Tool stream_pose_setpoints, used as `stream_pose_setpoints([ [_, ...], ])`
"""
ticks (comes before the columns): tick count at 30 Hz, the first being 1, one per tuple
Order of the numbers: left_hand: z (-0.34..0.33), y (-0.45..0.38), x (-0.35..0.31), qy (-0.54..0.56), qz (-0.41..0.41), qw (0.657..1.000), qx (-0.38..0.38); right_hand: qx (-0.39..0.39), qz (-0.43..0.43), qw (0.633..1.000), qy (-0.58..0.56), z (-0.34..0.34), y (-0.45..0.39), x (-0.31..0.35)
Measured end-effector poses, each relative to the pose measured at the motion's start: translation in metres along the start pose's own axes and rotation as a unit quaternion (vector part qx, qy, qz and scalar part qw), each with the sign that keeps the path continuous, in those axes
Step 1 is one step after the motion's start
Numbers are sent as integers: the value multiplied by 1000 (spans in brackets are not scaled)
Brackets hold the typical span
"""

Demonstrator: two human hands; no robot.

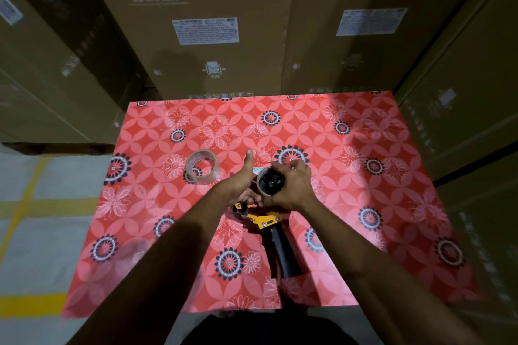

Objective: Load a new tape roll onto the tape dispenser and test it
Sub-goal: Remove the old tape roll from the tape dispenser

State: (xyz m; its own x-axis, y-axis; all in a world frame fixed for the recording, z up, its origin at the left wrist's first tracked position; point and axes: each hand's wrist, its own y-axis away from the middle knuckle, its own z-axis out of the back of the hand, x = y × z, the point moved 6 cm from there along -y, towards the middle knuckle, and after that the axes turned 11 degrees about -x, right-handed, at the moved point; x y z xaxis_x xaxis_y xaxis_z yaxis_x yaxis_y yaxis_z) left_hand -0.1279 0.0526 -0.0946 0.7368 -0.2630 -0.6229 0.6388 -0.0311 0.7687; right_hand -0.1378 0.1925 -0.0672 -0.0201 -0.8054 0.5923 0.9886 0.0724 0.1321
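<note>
A yellow tape dispenser point(267, 221) with a black handle lies on the red flowered table point(364, 176), handle pointing toward me. My right hand point(294, 186) curls round a nearly empty tape core point(270, 182) on the dispenser's black hub. My left hand point(243, 180) holds the dispenser's front end from the left, thumb sticking up. A clear tape roll point(202, 166) lies apart on the table, just left of my left hand.
Tall cardboard washing machine boxes point(207, 31) stand close behind the table and along both sides. Grey floor with yellow lines point(30, 202) shows to the left of the table.
</note>
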Motion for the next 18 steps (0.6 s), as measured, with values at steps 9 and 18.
stream_pose_setpoints([
  [9,3,2,0,28,7,1000,3,21,42,998,45,-3,-3,-7],
  [18,4,-1,0,19,19,1000,8,8,0,1000,8,4,-9,-5],
])
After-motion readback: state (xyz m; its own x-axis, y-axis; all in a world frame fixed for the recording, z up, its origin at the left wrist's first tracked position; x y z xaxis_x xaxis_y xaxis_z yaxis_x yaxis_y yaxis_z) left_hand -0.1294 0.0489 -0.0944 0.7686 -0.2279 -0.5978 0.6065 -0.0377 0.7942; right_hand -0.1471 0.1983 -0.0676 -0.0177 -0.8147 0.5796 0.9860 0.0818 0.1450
